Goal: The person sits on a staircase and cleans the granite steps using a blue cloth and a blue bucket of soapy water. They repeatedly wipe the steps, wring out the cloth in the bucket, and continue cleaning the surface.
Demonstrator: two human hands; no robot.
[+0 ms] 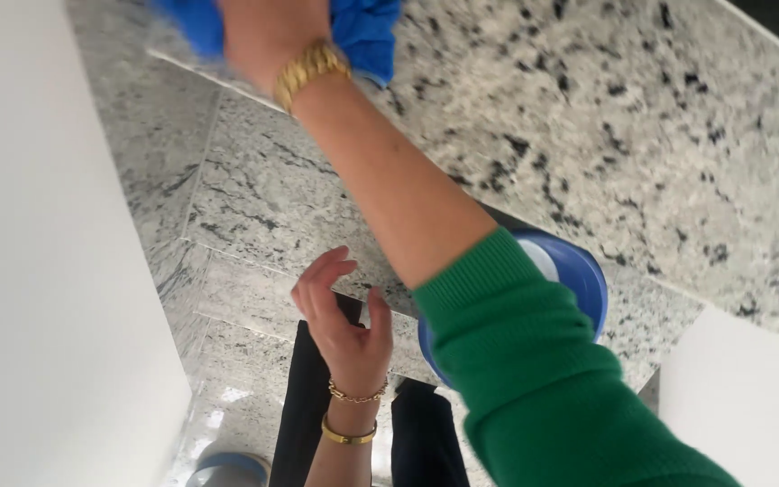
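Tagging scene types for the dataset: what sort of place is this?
Probably a home or building interior being cleaned. A speckled granite ledge and matching stone floor tiles beside a white wall; the right hand presses a blue cloth on the ledge, with a blue bucket below.

right hand (268,36): gold link watch, green knit sleeve pushed up | left hand (340,320): gold chain bracelet, gold bangle | dark trousers
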